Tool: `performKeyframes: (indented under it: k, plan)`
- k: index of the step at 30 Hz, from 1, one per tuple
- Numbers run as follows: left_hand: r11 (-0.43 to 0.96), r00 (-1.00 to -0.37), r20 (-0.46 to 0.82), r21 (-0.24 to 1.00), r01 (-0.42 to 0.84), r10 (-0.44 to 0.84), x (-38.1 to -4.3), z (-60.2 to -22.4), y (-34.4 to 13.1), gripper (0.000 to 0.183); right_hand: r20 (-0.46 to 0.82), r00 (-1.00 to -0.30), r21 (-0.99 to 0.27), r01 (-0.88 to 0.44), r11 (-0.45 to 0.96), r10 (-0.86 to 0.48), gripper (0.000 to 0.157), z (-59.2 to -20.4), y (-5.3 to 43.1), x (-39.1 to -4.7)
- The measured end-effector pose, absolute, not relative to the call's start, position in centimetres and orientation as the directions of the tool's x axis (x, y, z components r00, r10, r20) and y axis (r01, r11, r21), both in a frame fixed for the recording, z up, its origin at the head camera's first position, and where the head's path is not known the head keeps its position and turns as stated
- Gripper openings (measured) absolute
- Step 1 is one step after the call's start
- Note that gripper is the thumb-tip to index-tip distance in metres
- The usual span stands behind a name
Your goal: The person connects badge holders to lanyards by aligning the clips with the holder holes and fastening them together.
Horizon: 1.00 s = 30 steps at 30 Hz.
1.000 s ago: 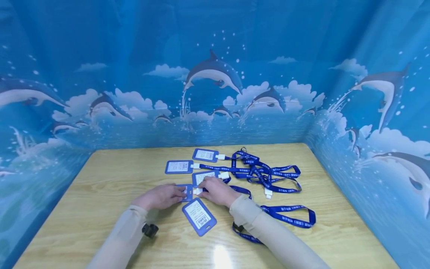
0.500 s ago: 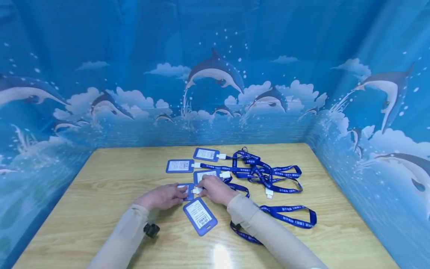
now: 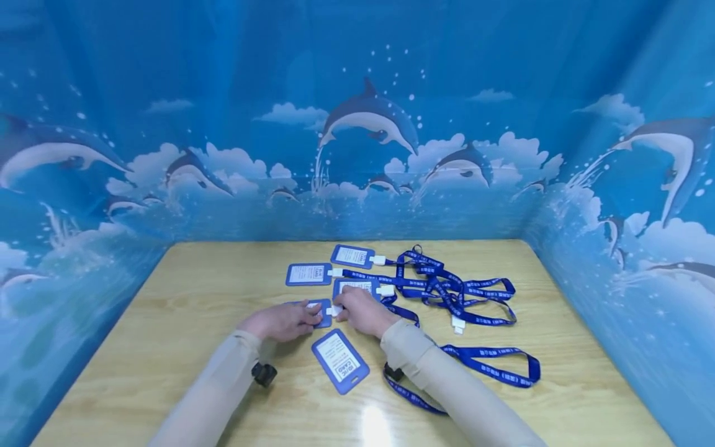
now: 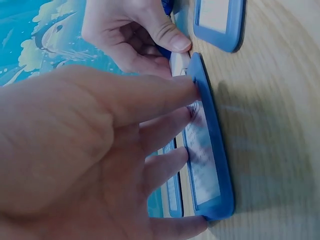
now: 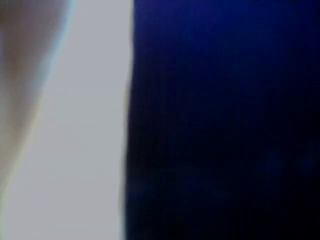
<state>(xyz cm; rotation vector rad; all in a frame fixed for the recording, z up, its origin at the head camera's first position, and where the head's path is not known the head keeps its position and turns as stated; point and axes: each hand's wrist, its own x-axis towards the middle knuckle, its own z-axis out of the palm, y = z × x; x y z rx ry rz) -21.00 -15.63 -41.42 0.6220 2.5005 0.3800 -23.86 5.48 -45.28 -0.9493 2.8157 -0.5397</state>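
Observation:
My left hand [image 3: 283,321] lies with fingers spread over a blue ID card holder [image 4: 216,165], fingertips pressing on its face and edge against the table. At the holder's slotted end, my right hand [image 3: 365,310] pinches a white lanyard clip [image 4: 179,66] between thumb and fingers. The clip's tip sits right at the slot, partly hidden by fingers. Below both hands lies a loose blue card holder [image 3: 341,361] with no strap on it. The right wrist view is blurred, filled by a dark blue surface and a pale strip.
Three more card holders with clips lie behind: a back one [image 3: 353,256], a left one [image 3: 309,274] and one [image 3: 357,285] beside the right hand. Tangled blue lanyards [image 3: 441,285] spread right, with a free white clip [image 3: 458,324]. Another strap [image 3: 503,370] passes under the right forearm.
The head view has swung slightly, moving everything a little right in frame. Both hands stay on the same card holder and clip, with only slight finger movement.

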Motion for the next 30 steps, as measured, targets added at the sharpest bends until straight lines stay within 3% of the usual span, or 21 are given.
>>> performKeyframes:
  k: [5, 9, 15, 19, 26, 30]
  plan:
    - [0.819, -0.74, -0.38, 0.41, 0.402, 0.554, -21.5, -42.2, -15.6, 0.039, -0.037, -0.803, -0.349, -0.548, 0.76, -0.595, 0.037, -45.3, 6.2, -23.9]
    - [0.819, -0.754, -0.359, 0.407, 0.403, 0.55, -21.7, -42.3, -15.7, 0.037, 0.012, -0.814, -0.341, -0.549, 0.763, -0.58, 0.036, -44.4, 8.0, -23.6]
    - [0.807, -0.747, -0.339, 0.397, 0.437, 0.571, -22.0, -41.9, -15.6, 0.038, 0.163, -0.837, -0.385, -0.541, 0.748, -0.522, 0.022, -40.9, 14.3, -22.9]
    - [0.795, -0.748, -0.31, 0.399, 0.457, 0.586, -21.9, -41.8, -15.8, 0.038, 0.144, -0.862, -0.459, -0.493, 0.739, -0.486, 0.022, -39.5, 18.9, -22.1]
    - [0.803, -0.759, -0.313, 0.407, 0.436, 0.571, -21.8, -41.9, -15.6, 0.039, -0.015, -0.869, -0.457, -0.434, 0.776, -0.495, 0.032, -42.2, 25.3, -20.2]
    - [0.792, -0.745, -0.311, 0.4, 0.461, 0.591, -21.8, -42.1, -15.4, 0.04, 0.034, -0.868, -0.401, -0.466, 0.789, -0.496, 0.045, -43.7, 27.0, -19.3]
